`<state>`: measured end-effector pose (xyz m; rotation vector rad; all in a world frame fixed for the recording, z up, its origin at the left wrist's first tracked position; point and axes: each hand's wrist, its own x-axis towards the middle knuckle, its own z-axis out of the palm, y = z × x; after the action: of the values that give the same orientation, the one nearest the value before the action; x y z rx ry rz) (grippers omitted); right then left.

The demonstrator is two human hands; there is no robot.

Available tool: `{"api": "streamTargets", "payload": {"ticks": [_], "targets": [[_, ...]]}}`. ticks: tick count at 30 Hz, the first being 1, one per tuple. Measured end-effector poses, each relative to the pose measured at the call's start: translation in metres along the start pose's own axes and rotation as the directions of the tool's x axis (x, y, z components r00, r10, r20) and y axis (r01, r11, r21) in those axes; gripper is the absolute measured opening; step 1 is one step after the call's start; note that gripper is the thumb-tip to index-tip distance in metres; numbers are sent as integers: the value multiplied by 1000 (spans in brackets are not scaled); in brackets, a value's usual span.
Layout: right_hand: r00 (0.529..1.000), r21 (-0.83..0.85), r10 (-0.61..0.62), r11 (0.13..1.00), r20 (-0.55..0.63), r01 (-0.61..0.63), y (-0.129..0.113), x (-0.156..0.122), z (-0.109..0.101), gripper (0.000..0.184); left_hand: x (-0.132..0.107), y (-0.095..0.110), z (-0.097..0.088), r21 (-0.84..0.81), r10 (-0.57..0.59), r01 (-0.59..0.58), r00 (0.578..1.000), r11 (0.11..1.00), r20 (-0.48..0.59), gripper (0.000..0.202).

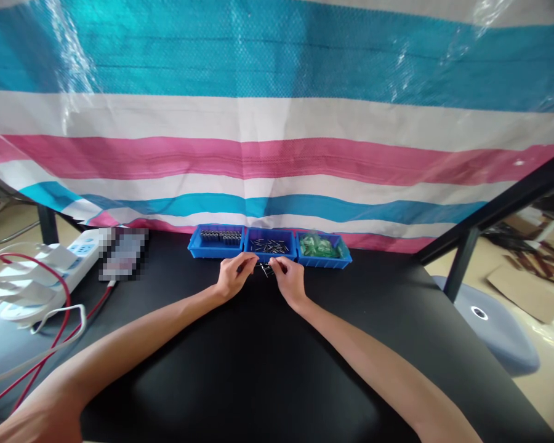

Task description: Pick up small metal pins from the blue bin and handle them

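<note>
Just in front of the middle blue bin (292, 251), my left hand (236, 274) and my right hand (290, 280) are close together with their fingertips pinched. A few thin, dark, shiny metal pins (266, 269) show between the hands, against the right fingertips. Whatever the left fingers pinch is too small to make out. Inside the middle bin lie loose metal pins (270, 246) of a similar look. The left blue bin (215, 252) holds short dark cylinders (220, 237) in rows. Green plastic packets (321, 246) fill the right blue bin (332, 263).
A white power strip (80, 255) with plugged-in chargers and red and white cables (67, 295) occupies the left of the black table (240, 369). Beside it lies a blurred-out device (124, 253). A striped plastic sheet (277, 154) hangs behind the bins. At right stands a grey stool (489, 332).
</note>
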<state>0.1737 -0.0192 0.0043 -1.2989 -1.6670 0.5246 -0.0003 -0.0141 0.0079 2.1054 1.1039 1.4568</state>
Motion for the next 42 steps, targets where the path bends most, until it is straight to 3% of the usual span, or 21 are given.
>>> {"api": "streamTargets", "payload": {"ticks": [4,9,17,26,42], "targets": [[992,-148,-71,985,108,87,-1,-4,4,26,0,-1,0,14,-17,18,1000,1000,-17,16],[986,-337,-52,936,156,103,-1,-7,7,14,-1,-1,0,31,-24,25,999,999,-35,17],[949,-444,-120,862,291,245,-3,-8,8,26,-1,0,0,30,-21,23,999,999,-49,16],[974,-506,-2,855,227,119,-4,-11,8,7,-1,1,0,18,-47,48,997,999,-59,18],[962,-547,28,827,271,131,-6,-10,8,14,-1,0,0,29,-44,45,998,999,-55,17]]}}
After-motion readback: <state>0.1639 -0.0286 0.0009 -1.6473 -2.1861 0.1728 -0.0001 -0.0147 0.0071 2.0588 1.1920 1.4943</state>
